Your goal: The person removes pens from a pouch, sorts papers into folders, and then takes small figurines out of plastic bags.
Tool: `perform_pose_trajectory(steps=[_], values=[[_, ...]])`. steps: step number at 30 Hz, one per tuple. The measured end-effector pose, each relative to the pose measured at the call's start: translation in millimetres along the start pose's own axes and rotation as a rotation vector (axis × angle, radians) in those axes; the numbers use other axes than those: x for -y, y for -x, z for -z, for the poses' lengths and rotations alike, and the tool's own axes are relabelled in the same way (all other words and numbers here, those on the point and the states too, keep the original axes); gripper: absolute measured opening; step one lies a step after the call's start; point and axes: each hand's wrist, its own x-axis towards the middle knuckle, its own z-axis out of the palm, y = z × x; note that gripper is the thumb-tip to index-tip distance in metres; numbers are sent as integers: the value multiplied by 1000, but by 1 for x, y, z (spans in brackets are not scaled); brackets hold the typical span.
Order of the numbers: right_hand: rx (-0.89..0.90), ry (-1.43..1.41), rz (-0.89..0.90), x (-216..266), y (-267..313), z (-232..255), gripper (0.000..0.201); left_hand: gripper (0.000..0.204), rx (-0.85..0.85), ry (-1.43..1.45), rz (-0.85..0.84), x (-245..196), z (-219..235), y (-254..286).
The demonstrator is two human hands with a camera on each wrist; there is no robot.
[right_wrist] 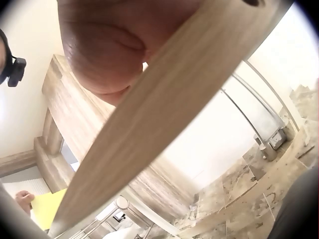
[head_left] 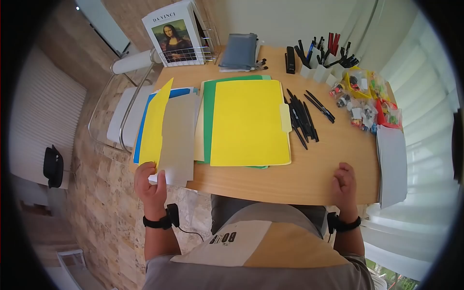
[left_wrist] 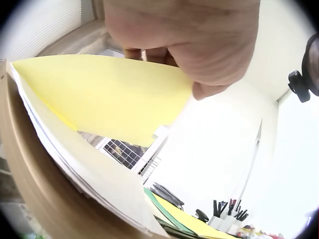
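At the desk's [head_left: 309, 186] near left corner, the left hand [head_left: 151, 183] pinches the lower corner of a yellow folder cover [head_left: 157, 123], lifting it so the flap stands tilted up over the grey sheet [head_left: 180, 135] and the blue folder [head_left: 145, 121] beneath. The left wrist view shows the cover [left_wrist: 104, 94] curving under the fingers, so it looks light, thin and floppy; it will likely bend or slip if held only by a corner, and a hold further along the free edge, thumb on top, should steady it. The right hand [head_left: 344, 182] rests on the desk's near edge toward the right, fingers loosely curled and holding nothing. A second yellow folder [head_left: 249, 123] lies flat on a green one [head_left: 209, 121] at the desk's middle, with black pens [head_left: 302, 118] just beside it.
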Motion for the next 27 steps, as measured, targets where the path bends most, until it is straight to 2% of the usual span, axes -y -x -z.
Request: perform_pose_trajectory(steps=[2, 3, 4, 7, 11, 13, 14, 16, 17, 18, 20, 21, 22, 24, 25, 27], values=[[-89, 1, -38, 4, -1, -6, 14, 35, 74, -80, -142, 8, 5, 5], [-86, -3, -38, 4, -3, -8, 14, 51, 206, -138, -66, 37, 4, 17], [-89, 12, -36, 4, -4, -9, 13, 51, 208, -142, -68, 53, -1, 23], [-99, 62, -19, 2, -4, -11, 13, 49, 175, -235, 158, 98, -11, 33], [-113, 109, -3, 4, -6, -12, 13, 44, 157, -323, 180, 137, -6, 40], [-116, 102, -15, 8, -7, -13, 13, 38, 41, -232, 248, 163, 0, 49], [-123, 95, -27, 9, -6, -13, 13, 38, 43, -228, 242, 155, 4, 49], [-144, 126, 6, 5, -6, -14, 14, 29, -169, -4, 385, 139, 13, 51], [-155, 155, 42, 4, -5, -14, 15, 28, -257, 244, 571, 144, 13, 58], [-160, 154, 36, 4, -6, -13, 15, 28, -251, 245, 565, 154, 14, 64], [-150, 212, 77, 6, -8, -12, 16, 29, -284, 384, 801, 153, 20, 59], [-150, 212, 76, 7, -7, -13, 16, 31, -225, 359, 922, 150, 23, 60], [-146, 182, 41, 7, -7, -14, 14, 31, -227, 358, 923, 158, 24, 63], [-141, 153, 11, 8, -8, -15, 12, 31, -319, 757, 999, 178, 24, 71], [-141, 146, 5, 7, -7, -15, 12, 31, -321, 758, 1000, 174, 26, 68], [-139, 141, 1, 7, -7, -14, 13, 33, -351, 979, 870, 153, 32, 53]])
